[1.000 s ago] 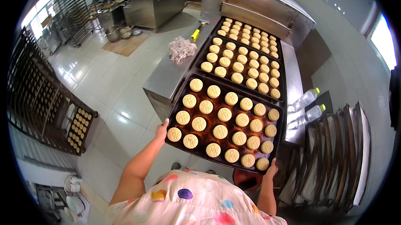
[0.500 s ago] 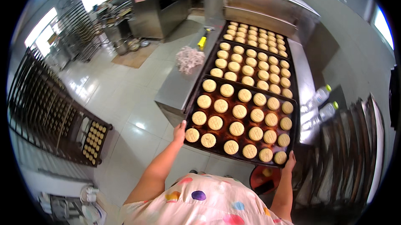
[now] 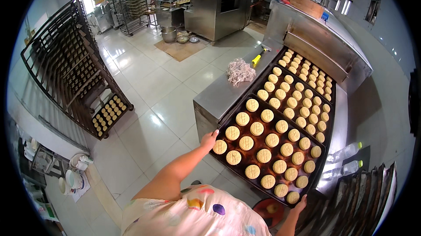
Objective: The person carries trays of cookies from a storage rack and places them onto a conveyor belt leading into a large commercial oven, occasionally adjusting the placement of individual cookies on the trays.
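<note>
My left hand (image 3: 209, 140) grips the left near corner of a dark baking tray (image 3: 258, 145), its thumb over the rim. At the right near corner, my right hand (image 3: 300, 204) holds the same tray, fingers curled at its edge. Rows of round, pale yellow stamped pastries (image 3: 264, 156) with scalloped edges lie apart on it. The tray's far side meets a second tray (image 3: 283, 103) of similar pastries on a metal bench. Farther on, a third loaded tray (image 3: 299, 66) lies before a steel housing (image 3: 315, 63). What my fingers do beneath the tray is hidden.
A crumpled pinkish cloth (image 3: 240, 72) and a yellow-handled tool (image 3: 258, 59) lie on the bench's left ledge (image 3: 215, 95). Two clear bottles (image 3: 346, 152) with green caps lie at right, near upright stacked trays (image 3: 351, 205). A wheeled rack (image 3: 72, 74) holds loaded trays at left.
My view has swung left, so the bench and trays sit farther right and more of the floor and rack shows. Both hands keep their hold on the near tray.
</note>
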Action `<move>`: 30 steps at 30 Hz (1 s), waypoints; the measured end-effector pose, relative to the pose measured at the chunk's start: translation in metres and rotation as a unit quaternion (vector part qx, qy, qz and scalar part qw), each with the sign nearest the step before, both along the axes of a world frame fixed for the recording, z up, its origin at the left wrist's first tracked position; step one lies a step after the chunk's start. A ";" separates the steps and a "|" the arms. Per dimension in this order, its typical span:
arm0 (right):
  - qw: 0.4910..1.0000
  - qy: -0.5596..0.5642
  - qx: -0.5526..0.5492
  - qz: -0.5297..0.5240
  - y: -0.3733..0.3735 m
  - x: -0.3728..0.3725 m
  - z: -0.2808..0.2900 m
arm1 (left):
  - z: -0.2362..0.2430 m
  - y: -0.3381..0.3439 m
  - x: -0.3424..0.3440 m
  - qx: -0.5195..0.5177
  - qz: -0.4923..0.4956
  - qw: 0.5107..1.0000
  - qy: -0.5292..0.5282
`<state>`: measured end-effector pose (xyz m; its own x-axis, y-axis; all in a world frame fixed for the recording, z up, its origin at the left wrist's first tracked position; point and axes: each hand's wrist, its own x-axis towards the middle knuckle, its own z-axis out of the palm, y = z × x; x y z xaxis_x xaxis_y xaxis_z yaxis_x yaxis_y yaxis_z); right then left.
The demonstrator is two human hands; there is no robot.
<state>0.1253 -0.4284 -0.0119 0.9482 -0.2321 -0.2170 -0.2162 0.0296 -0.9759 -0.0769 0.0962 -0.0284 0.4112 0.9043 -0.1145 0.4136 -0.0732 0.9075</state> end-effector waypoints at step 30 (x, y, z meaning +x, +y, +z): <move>1.000 -0.007 0.001 -0.029 0.003 -0.005 -0.003 | 0.007 0.008 0.003 -0.030 -0.054 0.998 -0.032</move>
<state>0.1203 -0.4259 -0.0146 0.9363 -0.2858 -0.2040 -0.2000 0.0436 -0.9788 -0.0734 0.1044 -0.0215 0.5146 0.8463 -0.1377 0.3466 -0.0585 0.9362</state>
